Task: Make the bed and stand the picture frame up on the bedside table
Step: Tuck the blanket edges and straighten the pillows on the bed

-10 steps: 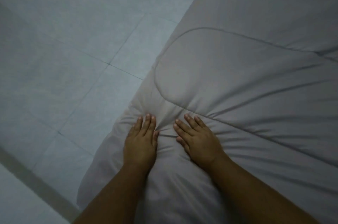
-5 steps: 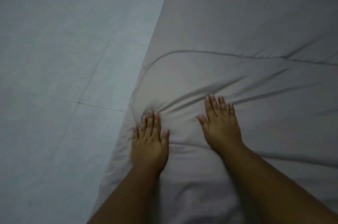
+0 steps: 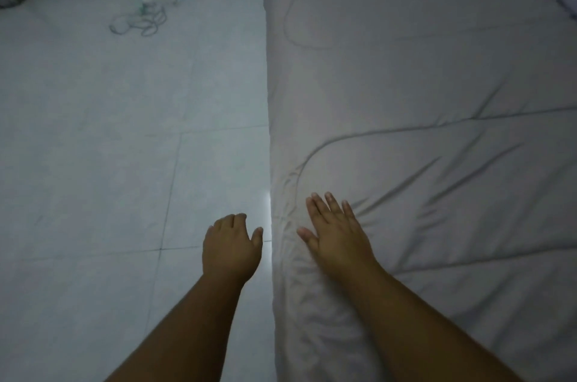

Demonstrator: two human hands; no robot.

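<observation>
Right hand (image 3: 337,235) flat on the quilt (image 3: 421,147), fingers spread, gripping nothing; left hand (image 3: 229,246) loosely curled, empty, off the bed edge over the floor (image 3: 109,147).
Quilt's long axis runs straight ahead, away from the hands, creases fanning right of the right hand, so it's the nearer one to smooth. Picture frame and bedside table not in view.
</observation>
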